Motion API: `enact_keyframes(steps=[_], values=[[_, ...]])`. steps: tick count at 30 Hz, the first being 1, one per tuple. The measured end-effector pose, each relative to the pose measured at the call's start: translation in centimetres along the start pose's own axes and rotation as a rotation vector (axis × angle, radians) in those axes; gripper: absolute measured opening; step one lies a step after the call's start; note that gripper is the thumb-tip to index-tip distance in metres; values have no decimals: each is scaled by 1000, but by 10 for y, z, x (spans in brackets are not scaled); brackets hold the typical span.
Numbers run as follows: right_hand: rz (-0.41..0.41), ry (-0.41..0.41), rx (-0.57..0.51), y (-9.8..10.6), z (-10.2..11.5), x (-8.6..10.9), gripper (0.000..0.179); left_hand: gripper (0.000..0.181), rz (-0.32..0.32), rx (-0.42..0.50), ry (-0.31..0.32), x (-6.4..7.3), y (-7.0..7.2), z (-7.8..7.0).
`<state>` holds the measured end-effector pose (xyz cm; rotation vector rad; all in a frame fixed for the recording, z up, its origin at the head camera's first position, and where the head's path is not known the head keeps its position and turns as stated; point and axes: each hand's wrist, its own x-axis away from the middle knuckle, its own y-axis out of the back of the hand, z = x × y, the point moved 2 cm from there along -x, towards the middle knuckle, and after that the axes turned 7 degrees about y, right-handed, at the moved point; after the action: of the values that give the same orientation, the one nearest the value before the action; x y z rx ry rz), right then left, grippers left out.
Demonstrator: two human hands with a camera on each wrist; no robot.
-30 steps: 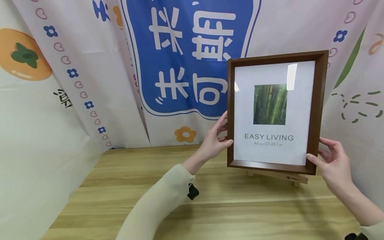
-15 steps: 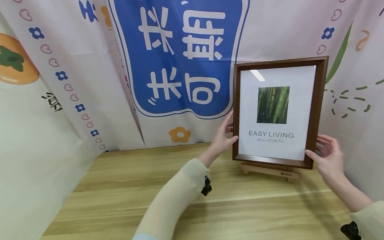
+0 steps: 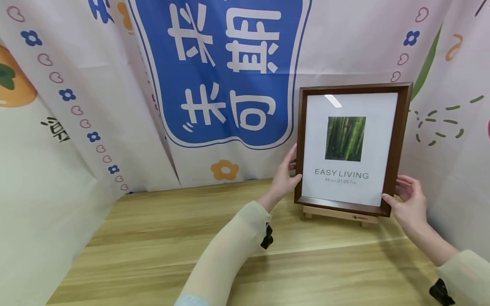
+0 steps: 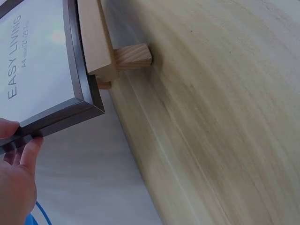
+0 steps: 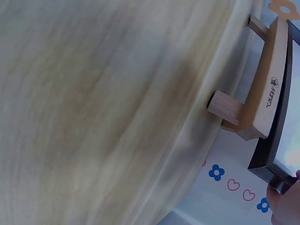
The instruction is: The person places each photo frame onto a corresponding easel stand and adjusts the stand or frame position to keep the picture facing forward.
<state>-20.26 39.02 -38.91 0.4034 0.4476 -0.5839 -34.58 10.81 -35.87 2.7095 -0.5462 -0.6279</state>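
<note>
One person's left hand (image 3: 282, 182) and right hand (image 3: 411, 206) grip opposite sides of a brown picture frame (image 3: 346, 146) held between them, its lower edge touching a wooden stand (image 3: 338, 214) just below the hands on a wood-grained bench (image 3: 164, 250), with a printed cloth (image 3: 226, 72) hanging beyond them.

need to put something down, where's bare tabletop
Bare wooden tabletop lies left of the left sleeve, back to the printed curtain, and between that sleeve and the right sleeve, before the easel. It's crowded at the easel, where left hand and right hand grip the picture frame.
</note>
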Motion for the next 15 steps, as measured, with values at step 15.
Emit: enact_keyframes(steps=[15], values=[[-3, 3, 44, 0, -5, 1, 63, 92, -4, -29, 51, -1, -7, 4]])
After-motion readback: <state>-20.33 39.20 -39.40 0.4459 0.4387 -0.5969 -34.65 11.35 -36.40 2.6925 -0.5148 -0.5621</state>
